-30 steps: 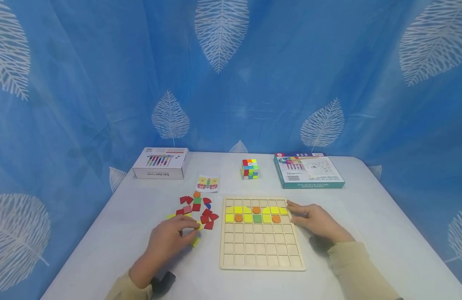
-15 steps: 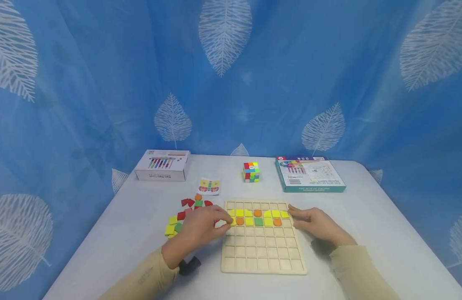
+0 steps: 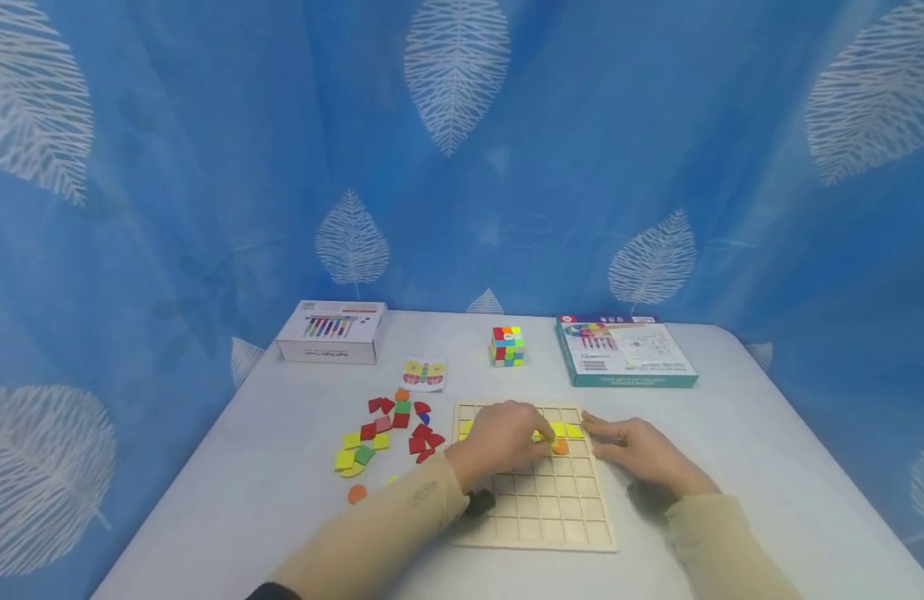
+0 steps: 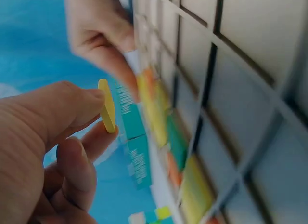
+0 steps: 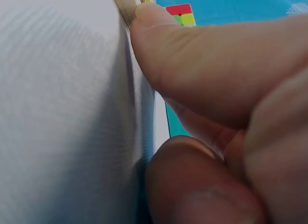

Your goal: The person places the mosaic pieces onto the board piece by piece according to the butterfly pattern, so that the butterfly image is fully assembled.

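In the left wrist view my left hand (image 4: 53, 132) pinches a thin yellow tile (image 4: 108, 108) on edge between thumb and finger. The head view has that left hand (image 3: 499, 442) over the upper part of a wooden grid board (image 3: 547, 507), near an orange disc (image 3: 560, 447) on it. Yellow tiles (image 3: 566, 430) sit in the board's upper rows; my hand hides several pieces there. My right hand (image 3: 641, 450) touches the board's right edge with thumb and forefinger. In the right wrist view its thumb (image 5: 156, 46) presses against the board's side.
Left of the board lie loose red, yellow and green pieces, including a red square (image 3: 402, 421) and an orange disc (image 3: 357, 494). Behind them is a pattern card (image 3: 424, 375). A puzzle cube (image 3: 508, 346), a white box (image 3: 332, 332) and a teal-edged box (image 3: 626, 351) stand farther back.
My left hand has picked up a yellow tile from the loose pieces and moved right, past the board's left edge, to its upper right part. The right hand stays at the board's edge.
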A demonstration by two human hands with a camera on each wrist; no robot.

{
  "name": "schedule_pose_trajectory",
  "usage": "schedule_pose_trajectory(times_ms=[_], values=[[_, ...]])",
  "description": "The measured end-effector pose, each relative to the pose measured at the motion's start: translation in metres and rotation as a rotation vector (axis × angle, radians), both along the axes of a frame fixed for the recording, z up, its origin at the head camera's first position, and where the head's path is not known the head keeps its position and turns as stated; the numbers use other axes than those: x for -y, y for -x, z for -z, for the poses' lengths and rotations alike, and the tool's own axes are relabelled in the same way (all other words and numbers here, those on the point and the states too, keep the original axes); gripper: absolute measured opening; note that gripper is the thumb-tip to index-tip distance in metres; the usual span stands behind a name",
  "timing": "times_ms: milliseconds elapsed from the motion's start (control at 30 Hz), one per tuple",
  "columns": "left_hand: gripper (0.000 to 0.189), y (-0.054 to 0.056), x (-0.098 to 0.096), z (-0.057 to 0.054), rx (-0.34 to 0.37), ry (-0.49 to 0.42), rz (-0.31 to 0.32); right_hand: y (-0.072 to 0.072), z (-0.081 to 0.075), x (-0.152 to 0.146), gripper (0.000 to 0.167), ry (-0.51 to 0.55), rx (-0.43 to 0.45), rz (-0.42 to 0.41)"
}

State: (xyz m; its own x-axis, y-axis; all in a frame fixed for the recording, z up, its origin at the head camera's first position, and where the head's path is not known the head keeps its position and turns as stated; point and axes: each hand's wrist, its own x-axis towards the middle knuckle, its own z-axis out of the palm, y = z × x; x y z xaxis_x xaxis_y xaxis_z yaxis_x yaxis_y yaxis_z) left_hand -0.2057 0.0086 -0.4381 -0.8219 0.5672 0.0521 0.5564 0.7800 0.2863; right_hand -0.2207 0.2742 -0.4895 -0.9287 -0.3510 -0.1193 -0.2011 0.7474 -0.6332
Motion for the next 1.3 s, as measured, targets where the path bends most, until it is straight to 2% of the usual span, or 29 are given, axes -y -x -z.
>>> schedule_pose_trajectory(times_ms=[167,367,567,733,900,1067,1133,1200,1300], values=[[0.007,0.015,-0.028,0.009,-0.004,0.062,0.062,-0.001,-0.002,-0.001,0.05,0.012,-0.019,-0.022],[0.011,0.022,-0.045,0.01,-0.053,0.165,0.091,0.001,-0.005,0.001,0.049,0.037,-0.075,-0.067],[0.018,0.021,-0.05,0.01,-0.064,0.208,0.093,0.004,-0.005,0.001,0.048,0.031,-0.056,-0.053],[0.017,0.019,-0.055,0.012,-0.041,0.203,0.102,0.002,-0.003,-0.001,0.05,0.027,-0.039,-0.037],[0.018,0.019,-0.059,0.017,-0.029,0.197,0.107,-0.002,0.0,-0.003,0.053,0.017,-0.054,-0.035],[0.014,0.018,-0.059,0.021,-0.046,0.199,0.115,-0.004,0.0,-0.004,0.052,0.006,-0.084,-0.056],[0.011,0.016,-0.056,0.017,-0.063,0.175,0.115,-0.004,0.0,-0.003,0.051,0.008,-0.087,-0.056],[0.012,0.012,-0.049,0.01,-0.064,0.132,0.107,-0.004,0.0,-0.003,0.051,0.009,-0.094,-0.07],[0.022,0.002,-0.031,-0.009,-0.047,0.048,0.076,-0.002,-0.001,-0.003,0.05,0.014,-0.085,-0.058]])
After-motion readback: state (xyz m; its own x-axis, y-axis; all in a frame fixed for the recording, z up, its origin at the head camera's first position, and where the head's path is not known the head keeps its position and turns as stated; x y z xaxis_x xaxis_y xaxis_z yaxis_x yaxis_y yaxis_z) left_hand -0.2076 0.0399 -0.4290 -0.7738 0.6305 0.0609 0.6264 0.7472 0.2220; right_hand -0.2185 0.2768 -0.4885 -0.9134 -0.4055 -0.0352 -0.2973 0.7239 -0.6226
